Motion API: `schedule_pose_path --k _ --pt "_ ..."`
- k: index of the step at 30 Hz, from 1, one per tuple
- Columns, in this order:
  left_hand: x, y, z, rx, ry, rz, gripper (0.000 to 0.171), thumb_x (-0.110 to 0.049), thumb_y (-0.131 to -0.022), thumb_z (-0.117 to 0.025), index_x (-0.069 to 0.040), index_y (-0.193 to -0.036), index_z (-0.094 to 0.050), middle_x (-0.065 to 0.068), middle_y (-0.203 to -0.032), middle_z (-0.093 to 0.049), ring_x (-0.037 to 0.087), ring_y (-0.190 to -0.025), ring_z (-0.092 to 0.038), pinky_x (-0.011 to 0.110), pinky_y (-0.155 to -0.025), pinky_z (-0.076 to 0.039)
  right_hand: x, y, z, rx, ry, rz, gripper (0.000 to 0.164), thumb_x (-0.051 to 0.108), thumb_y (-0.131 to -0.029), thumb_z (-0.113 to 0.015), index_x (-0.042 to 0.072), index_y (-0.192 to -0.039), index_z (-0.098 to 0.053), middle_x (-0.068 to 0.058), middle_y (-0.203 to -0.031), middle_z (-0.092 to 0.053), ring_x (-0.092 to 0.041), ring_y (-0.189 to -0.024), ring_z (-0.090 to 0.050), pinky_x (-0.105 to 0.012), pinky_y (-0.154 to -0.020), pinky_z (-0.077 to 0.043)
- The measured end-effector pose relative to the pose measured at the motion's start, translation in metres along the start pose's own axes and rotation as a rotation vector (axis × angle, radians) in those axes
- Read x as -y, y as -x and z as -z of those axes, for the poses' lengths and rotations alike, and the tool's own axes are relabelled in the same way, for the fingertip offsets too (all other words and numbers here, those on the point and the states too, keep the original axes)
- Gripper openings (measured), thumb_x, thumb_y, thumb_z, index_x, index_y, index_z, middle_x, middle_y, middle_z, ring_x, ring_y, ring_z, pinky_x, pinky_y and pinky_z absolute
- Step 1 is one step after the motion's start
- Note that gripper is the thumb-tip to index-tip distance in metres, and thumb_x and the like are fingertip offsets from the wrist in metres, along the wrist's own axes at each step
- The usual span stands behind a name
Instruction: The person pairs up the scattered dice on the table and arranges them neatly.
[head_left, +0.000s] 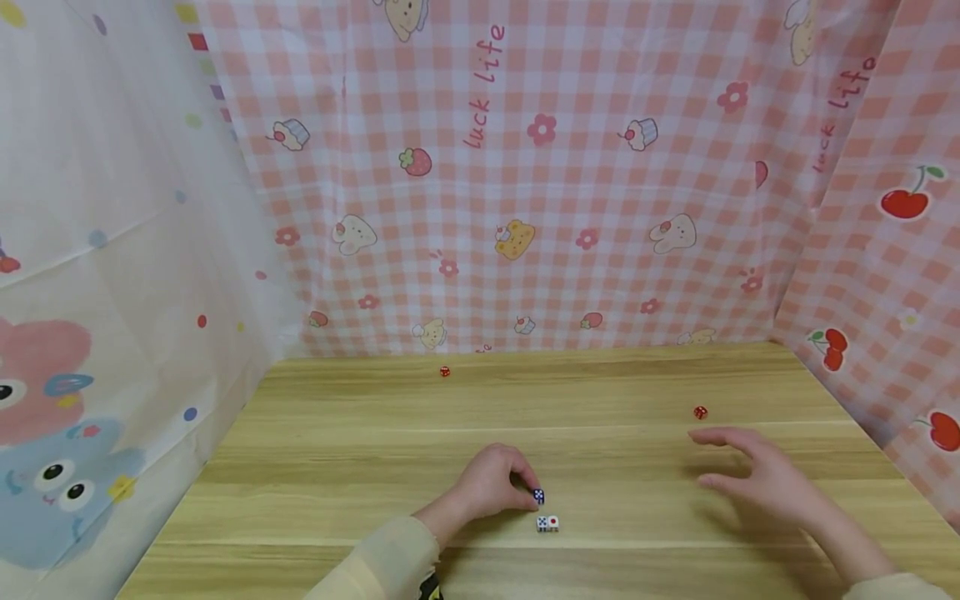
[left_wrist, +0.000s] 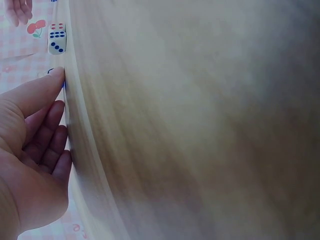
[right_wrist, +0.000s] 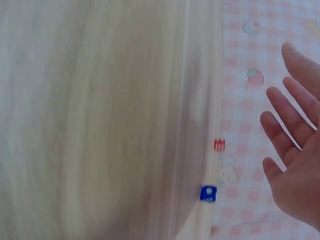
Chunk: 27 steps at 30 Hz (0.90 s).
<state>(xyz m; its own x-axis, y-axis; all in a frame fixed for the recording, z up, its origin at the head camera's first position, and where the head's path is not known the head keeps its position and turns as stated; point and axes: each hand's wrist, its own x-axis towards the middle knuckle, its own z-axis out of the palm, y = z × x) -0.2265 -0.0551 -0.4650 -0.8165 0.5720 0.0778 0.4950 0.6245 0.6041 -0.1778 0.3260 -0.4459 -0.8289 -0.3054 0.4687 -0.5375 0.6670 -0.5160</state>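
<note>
My left hand holds a small blue die with white pips between thumb and finger, at the table top. Just in front of it, toward me, two white dice sit side by side. In the left wrist view the left thumb and fingers largely cover the blue die, with the white dice beyond. My right hand hovers over the table at the right, fingers spread and holding nothing. Another blue die shows in the right wrist view, near that hand. A red die lies just beyond its fingertips.
A second red die lies near the table's back edge, left of the middle. The wooden table is bordered by a pink checked cloth behind and right, and a pale patterned cloth at left.
</note>
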Motion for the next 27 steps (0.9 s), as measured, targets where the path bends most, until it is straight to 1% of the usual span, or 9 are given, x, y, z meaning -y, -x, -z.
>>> schedule_pose_path --k 6,14,16,17,19,21,24,26,27 --pt "0.001 -0.001 0.000 0.000 -0.009 -0.027 0.014 -0.018 -0.071 -0.090 -0.020 -0.076 -0.077 -0.019 -0.076 -0.062 -0.001 -0.079 -0.053 0.025 -0.089 -0.042 -0.015 0.004 0.012 0.003 -0.018 0.001 0.053 0.006 -0.072 -0.087 0.006 -0.121 -0.066 0.000 -0.119 -0.066 0.012 -0.112 -0.046 -0.005 -0.090 -0.029" --pt "0.000 0.000 0.002 0.005 -0.003 -0.031 0.015 -0.018 -0.070 -0.091 -0.019 -0.076 -0.077 -0.018 -0.077 -0.063 0.000 -0.079 -0.053 0.025 -0.088 -0.042 -0.034 0.014 0.028 0.058 -0.074 -0.094 0.062 0.006 -0.078 -0.083 0.005 -0.134 -0.057 0.021 -0.132 -0.050 0.017 -0.117 -0.035 -0.005 -0.089 -0.026" --pt "0.000 0.000 0.002 0.006 -0.003 -0.030 0.015 -0.018 -0.070 -0.090 -0.019 -0.076 -0.077 -0.018 -0.077 -0.063 0.000 -0.080 -0.053 0.025 -0.088 -0.042 -0.038 0.017 0.032 0.075 -0.091 -0.145 0.067 0.009 -0.081 -0.081 0.010 -0.141 -0.053 0.023 -0.136 -0.045 0.018 -0.120 -0.030 -0.014 -0.098 -0.027" --pt "-0.001 0.000 0.002 0.005 -0.003 -0.031 0.014 -0.018 -0.070 -0.091 -0.019 -0.076 -0.077 -0.018 -0.077 -0.063 0.000 -0.080 -0.053 0.025 -0.089 -0.042 -0.040 0.019 0.034 0.087 -0.104 -0.169 0.070 0.010 -0.082 -0.080 0.014 -0.145 -0.050 0.021 -0.138 -0.043 0.019 -0.121 -0.027 -0.022 -0.104 -0.027" --pt "-0.001 0.000 0.002 0.004 -0.003 -0.031 0.015 -0.018 -0.070 -0.091 -0.019 -0.076 -0.077 -0.018 -0.077 -0.063 0.000 -0.080 -0.053 0.025 -0.089 -0.042 -0.043 0.021 0.037 0.107 -0.139 -0.213 0.075 0.011 -0.085 -0.078 0.018 -0.150 -0.042 0.019 -0.144 -0.039 0.019 -0.123 -0.022 -0.046 -0.110 -0.024" --pt "-0.001 0.000 0.002 0.002 -0.002 -0.032 0.015 -0.018 -0.070 -0.091 -0.019 -0.076 -0.077 -0.018 -0.077 -0.063 0.000 -0.080 -0.054 0.025 -0.089 -0.042 -0.047 0.023 0.040 0.126 -0.186 -0.250 0.078 0.011 -0.088 -0.075 0.023 -0.154 -0.036 0.018 -0.149 -0.035 0.020 -0.122 -0.020 -0.070 -0.103 -0.018" --pt "0.000 -0.001 0.001 0.000 -0.001 -0.035 0.015 -0.018 -0.070 -0.091 -0.019 -0.076 -0.077 -0.018 -0.077 -0.063 0.000 -0.080 -0.054 0.025 -0.089 -0.042 -0.053 0.026 0.044 0.144 -0.238 -0.273 0.079 0.009 -0.090 -0.072 0.022 -0.156 -0.031 0.018 -0.152 -0.030 0.021 -0.121 -0.019 -0.080 -0.095 -0.014" --pt "0.001 -0.001 0.001 0.000 -0.001 -0.039 0.015 -0.018 -0.070 -0.091 -0.020 -0.077 -0.077 -0.019 -0.077 -0.063 0.000 -0.080 -0.054 0.025 -0.090 -0.042 -0.057 0.028 0.046 0.150 -0.261 -0.283 0.078 0.008 -0.091 -0.071 0.020 -0.156 -0.030 0.022 -0.150 -0.028 0.023 -0.119 -0.020 -0.079 -0.097 -0.010" --pt "0.001 0.000 0.001 0.000 0.000 -0.043 0.015 -0.018 -0.070 -0.091 -0.019 -0.077 -0.077 -0.019 -0.077 -0.063 0.000 -0.080 -0.054 0.026 -0.090 -0.042 -0.059 0.028 0.046 0.154 -0.261 -0.285 0.078 0.008 -0.091 -0.070 0.019 -0.157 -0.030 0.024 -0.150 -0.027 0.023 -0.120 -0.019 -0.071 -0.106 -0.008"
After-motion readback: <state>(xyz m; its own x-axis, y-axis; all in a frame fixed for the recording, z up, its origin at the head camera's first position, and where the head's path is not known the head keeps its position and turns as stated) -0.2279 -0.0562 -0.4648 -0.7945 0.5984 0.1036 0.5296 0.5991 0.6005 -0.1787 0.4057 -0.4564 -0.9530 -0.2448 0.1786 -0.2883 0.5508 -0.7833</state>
